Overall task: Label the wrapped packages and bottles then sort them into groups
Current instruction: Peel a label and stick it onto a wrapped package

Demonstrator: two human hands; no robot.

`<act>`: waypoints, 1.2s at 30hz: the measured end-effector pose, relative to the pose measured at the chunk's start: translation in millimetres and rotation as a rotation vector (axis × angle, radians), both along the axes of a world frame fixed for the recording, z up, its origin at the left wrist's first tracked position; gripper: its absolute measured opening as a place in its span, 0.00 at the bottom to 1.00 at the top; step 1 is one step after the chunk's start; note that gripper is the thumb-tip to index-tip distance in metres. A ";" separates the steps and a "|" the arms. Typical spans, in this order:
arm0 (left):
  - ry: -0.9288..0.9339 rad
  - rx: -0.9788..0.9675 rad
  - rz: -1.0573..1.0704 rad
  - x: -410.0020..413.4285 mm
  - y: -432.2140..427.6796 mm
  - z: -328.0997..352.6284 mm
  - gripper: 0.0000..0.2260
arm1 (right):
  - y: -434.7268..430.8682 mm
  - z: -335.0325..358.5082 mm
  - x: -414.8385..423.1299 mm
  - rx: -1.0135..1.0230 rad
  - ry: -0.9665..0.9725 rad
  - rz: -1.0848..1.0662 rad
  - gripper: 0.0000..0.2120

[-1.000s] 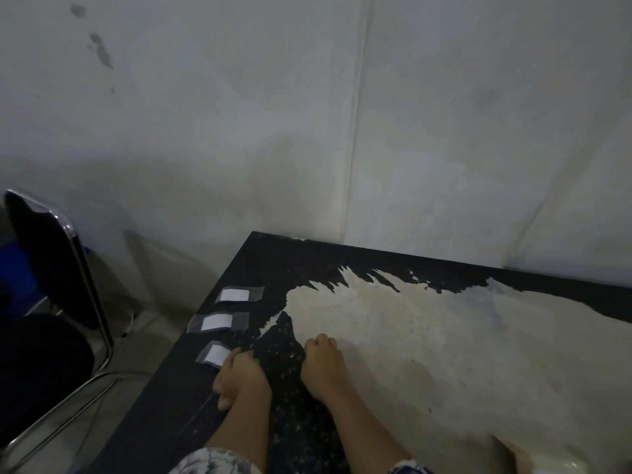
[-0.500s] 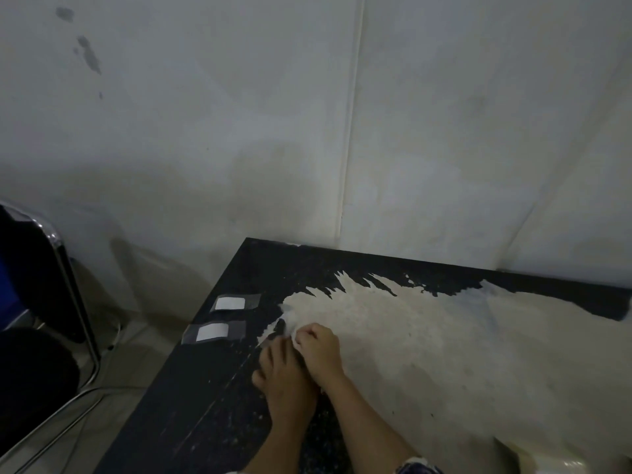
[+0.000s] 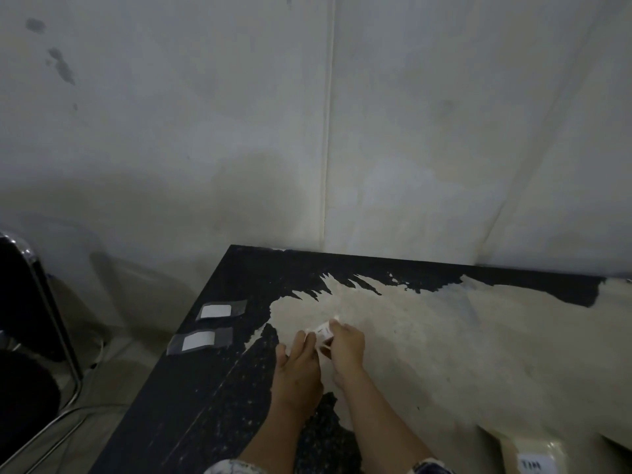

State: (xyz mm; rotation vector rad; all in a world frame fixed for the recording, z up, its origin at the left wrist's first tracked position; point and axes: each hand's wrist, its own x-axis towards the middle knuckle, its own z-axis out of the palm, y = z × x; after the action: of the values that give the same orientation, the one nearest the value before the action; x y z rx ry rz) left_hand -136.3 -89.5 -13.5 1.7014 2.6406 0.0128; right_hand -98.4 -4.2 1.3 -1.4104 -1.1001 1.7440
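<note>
Worn black desk (image 3: pixel 478 336), peeled pale. One label (image 3: pixel 324 331) gone from desk edge, now pinched by left grip (image 3: pixel 297 367) and right grip (image 3: pixel 345 347) mid-desk; two spare labels (image 3: pixel 215 311) remain. Judged: application next.

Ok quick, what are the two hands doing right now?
Left hand: fingertips at the label; grip cannot be told.
Right hand: closed, pinching the label.

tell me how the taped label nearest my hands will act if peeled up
Probably floppy and light: the nearer taped label is a thin paper slip under clear tape, lying flat on the table. Likely clingy, since tape overhangs the paper. The held label in the right hand looks bent, suggesting the same.
</note>
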 end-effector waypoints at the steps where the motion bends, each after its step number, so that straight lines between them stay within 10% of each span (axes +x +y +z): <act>1: -0.038 0.007 0.019 1.3 1.6 1.7 0.15 | 3.0 1.7 3.5 -0.053 0.038 -0.045 0.07; 6: -0.230 0.259 0.225 2.4 -0.7 5.6 0.11 | 16.1 9.0 26.4 -0.080 0.077 -0.033 0.05; 10: -0.935 0.718 0.626 7.5 20.7 19.2 0.09 | 22.4 7.4 43.2 -0.015 0.011 0.064 0.05; 14: -1.417 0.635 0.762 19.7 38.9 21.1 0.24 | 19.7 4.2 55.1 -0.004 -0.006 0.124 0.06; 18: -1.468 0.633 0.697 34.8 45.2 15.6 0.02 | 25.1 -0.7 72.6 -0.019 0.013 0.095 0.06; 36: -1.645 0.677 0.743 190.4 165.9 23.1 0.05 | 156.2 13.3 270.2 -0.084 0.101 -0.132 0.05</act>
State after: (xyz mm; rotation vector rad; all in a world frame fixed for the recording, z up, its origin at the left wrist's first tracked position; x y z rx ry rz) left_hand 54.2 76.4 9.6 0.0990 1.6191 1.5573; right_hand 171.8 152.0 14.6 -1.3954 -0.8700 1.7636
